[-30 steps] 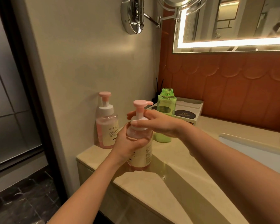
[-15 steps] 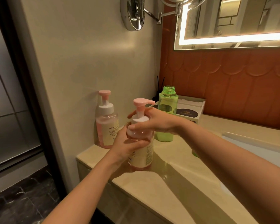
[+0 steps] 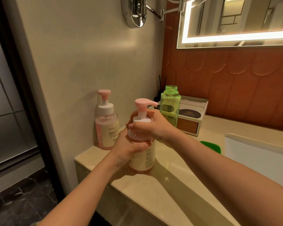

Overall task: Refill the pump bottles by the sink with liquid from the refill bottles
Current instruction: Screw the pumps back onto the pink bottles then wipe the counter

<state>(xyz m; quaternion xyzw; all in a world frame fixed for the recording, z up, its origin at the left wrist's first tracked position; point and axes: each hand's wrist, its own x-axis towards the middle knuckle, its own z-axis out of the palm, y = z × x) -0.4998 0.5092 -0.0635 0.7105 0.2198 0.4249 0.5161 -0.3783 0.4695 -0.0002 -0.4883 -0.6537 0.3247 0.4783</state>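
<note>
A clear pump bottle [image 3: 144, 159] with a pink pump head and white collar stands on the beige counter [image 3: 175, 193]. My left hand [image 3: 129, 144] grips its shoulder and body from the left. Fingers of my right hand [image 3: 152, 126] curl round the white pump collar. A second pump bottle [image 3: 105, 126] with pink liquid stands against the wall to the left. Behind my right hand stands an uncapped green refill bottle [image 3: 170, 105]. A green cap [image 3: 211, 145] lies on the counter beyond my right forearm.
A white amenity box [image 3: 191, 118] sits at the back of the counter, with a dark reed diffuser [image 3: 158, 95] beside it. The white sink basin [image 3: 258, 154] is on the right. A chrome swing mirror mount [image 3: 136, 12] hangs on the wall above.
Both hands stay on the front pump bottle, and my right hand has shifted slightly round the collar. The view has tilted a little, bringing the green cap into sight.
</note>
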